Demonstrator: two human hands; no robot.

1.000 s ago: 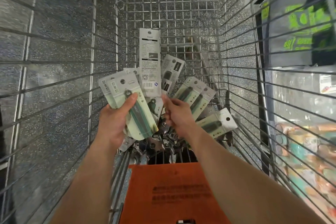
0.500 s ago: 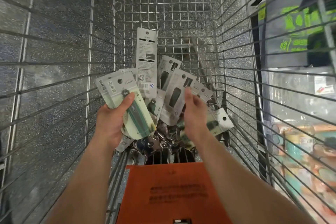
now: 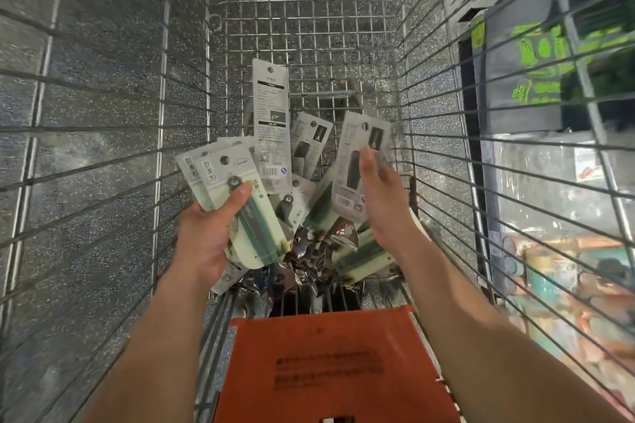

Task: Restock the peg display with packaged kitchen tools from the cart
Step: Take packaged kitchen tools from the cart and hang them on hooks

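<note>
Steel wire cart (image 3: pixel 302 10) fills my head feed, and I'm looking straight down into the basket. My left hand (image 3: pixel 206 227) grips a fanned stack of green packs (image 3: pixel 240 203): pale green hang cards with a dark green-handled tool on the top one, thumb pressed across its face near the hang hole, fingers curled under. I can see at least two cards in the stack but can't count more. My right hand (image 3: pixel 381 203) holds one grey pack (image 3: pixel 360 161) lifted clear of the rest and roughly upright. The thumb lies on the front and the fingers are hidden behind it. It's slightly motion-blurred, so I can't read the print. The rest of the stock is a loose pile (image 3: pixel 316 251) on the cart bottom between and below both hands, green and grey cards overlapping at all angles, with some bare metal tool heads showing. A tall grey pack (image 3: pixel 271 120) stands on end behind the pile, barcode side towards me, with another grey card (image 3: pixel 309 144) leaning just beside it. An orange flap (image 3: pixel 326 364) sits at the near end between my forearms. Speckled grey floor (image 3: pixel 86 182) shows through the left wall, and a shelf (image 3: pixel 567 251) of blurred goods through the right.
</note>
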